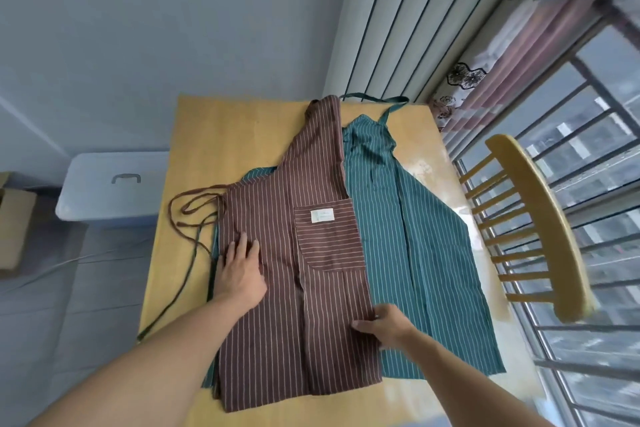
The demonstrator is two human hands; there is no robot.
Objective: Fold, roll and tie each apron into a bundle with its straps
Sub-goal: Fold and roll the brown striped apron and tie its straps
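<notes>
Where the brown striped apron [277, 253] lies folded lengthwise, it covers the left part of the green striped apron [415, 236] beneath it, so you see only a sliver of green along its left edge and at the near hem. The small white label [322, 215] on the brown pocket is too blurred to read.

Your left hand [240, 270] rests flat on the brown cloth near its left edge, fingers straight and holding nothing. Your right hand [388, 322] sits at the folded right edge; its thumb lies on top of the brown cloth, while the fingers are hidden from you, so you cannot tell whether they grip that edge.

Both aprons lie on the yellow tabletop [207, 149]. The green apron reaches close to the tabletop's right edge, near the wooden chair [540, 218], and its neck loop [374, 99] hangs past the far edge. Bare tabletop shows to the far left. The brown straps [194, 204] curl there, just beside the apron, and a green strap [180, 288] trails to the near left edge.
</notes>
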